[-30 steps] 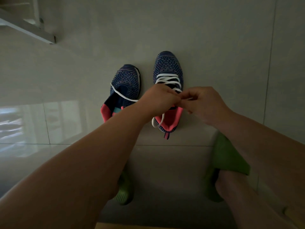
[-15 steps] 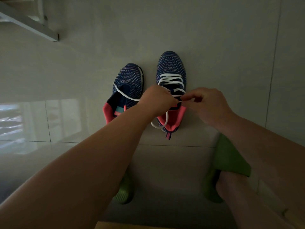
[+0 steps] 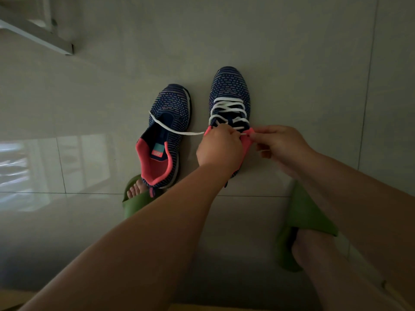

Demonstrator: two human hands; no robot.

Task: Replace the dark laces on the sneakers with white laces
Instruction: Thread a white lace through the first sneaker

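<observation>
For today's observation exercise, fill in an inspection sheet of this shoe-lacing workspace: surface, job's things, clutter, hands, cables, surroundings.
Surface: pale glossy floor tiles, window light reflected at the left.
Job's things: right sneaker laced with a white lace nearly up to the collar; left sneaker has no lacing, and a loose run of the white lace lies across its opening. No dark laces seen.
Clutter: nothing seen.
Hands: left hand grips the lace at the right sneaker's collar; right hand pinches the lace beside it.
Cables: nothing seen.
Surroundings: green slippers on the person's feet; white frame at top left.
</observation>
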